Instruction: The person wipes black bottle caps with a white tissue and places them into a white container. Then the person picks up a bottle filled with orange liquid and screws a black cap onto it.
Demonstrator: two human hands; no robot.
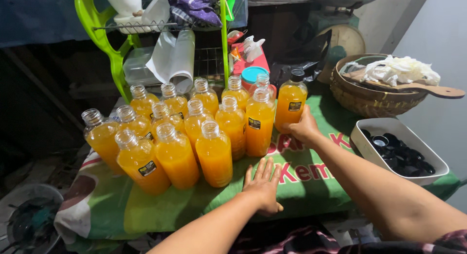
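Note:
Several clear plastic bottles of orange juice [176, 154] stand bunched on a green printed cloth [311, 186], most without caps. One bottle with a black cap [290, 102] stands at the right end of the group. My right hand [302, 128] grips this capped bottle near its base. Flat on the cloth just in front of the bottles rests my left hand [262, 186], fingers spread and holding nothing.
A white rectangular tray [384, 125] of black bottle caps sits at the right. Behind it is a woven basket [369, 102] with a wooden spoon and white cloth. A green dish rack [104, 37] with containers stands behind the bottles. A weighing scale [340, 25] is at the back.

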